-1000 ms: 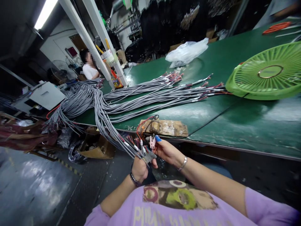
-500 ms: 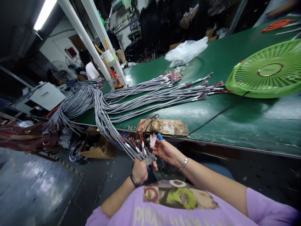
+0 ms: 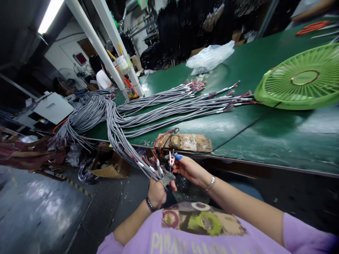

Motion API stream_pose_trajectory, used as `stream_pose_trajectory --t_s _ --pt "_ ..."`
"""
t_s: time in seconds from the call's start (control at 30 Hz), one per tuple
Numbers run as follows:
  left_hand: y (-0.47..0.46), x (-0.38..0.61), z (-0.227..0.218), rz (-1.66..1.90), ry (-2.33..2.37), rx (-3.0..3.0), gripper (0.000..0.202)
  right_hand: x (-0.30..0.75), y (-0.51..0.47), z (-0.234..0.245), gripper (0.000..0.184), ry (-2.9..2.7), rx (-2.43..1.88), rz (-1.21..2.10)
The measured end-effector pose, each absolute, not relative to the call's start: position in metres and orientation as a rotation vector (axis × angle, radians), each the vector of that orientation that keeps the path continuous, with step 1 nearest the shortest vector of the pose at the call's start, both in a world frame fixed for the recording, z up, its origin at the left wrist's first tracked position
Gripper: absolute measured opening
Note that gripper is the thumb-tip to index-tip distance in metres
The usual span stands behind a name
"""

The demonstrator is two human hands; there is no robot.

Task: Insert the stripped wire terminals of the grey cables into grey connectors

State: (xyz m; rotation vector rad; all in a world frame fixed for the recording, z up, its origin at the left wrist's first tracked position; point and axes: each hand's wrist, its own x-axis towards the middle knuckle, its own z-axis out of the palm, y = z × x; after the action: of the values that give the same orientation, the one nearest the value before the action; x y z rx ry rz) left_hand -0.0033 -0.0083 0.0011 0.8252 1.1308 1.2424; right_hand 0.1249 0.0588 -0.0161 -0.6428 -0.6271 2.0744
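My left hand (image 3: pixel 156 193) is closed around the ends of several grey cables (image 3: pixel 137 165). Stripped, coloured wire ends (image 3: pixel 153 162) fan out above its fingers. A grey strip of wrapping (image 3: pixel 167 179) covers part of the thumb and lies against the cables. Just to the right, my right hand (image 3: pixel 186 169) pinches a small pale pink, two-pronged piece (image 3: pixel 171 158) whose exact kind I cannot make out. Blue tape (image 3: pixel 178 156) wraps one of its fingertips. Thin wires run between the two hands, close to the pink piece.
Long grey cable bundles (image 3: pixel 159 114) lie across the green table (image 3: pixel 286 144). A worn wooden block (image 3: pixel 196 143) with red and black leads sits at the near edge. Beyond are a green fan (image 3: pixel 304 77), a plastic bag (image 3: pixel 212 58) and a seated person (image 3: pixel 103 78).
My right hand has shifted slightly down and right, and the pink piece has turned to show two prongs. My left hand still holds the cables, whose ends have moved slightly left.
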Motion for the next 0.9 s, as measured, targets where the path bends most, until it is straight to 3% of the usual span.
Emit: stream_pose_trajectory --t_s 0.4,0.9 --pt "0.002 0.003 -0.004 1.230 1.116 0.820 0.028 0.117 0.063 -0.024 0.044 -0.703 -0.502 2.114" --pt "-0.009 -0.002 -0.003 1.234 1.090 0.835 0.023 0.120 0.059 -0.022 0.038 -0.425 -0.547 2.233"
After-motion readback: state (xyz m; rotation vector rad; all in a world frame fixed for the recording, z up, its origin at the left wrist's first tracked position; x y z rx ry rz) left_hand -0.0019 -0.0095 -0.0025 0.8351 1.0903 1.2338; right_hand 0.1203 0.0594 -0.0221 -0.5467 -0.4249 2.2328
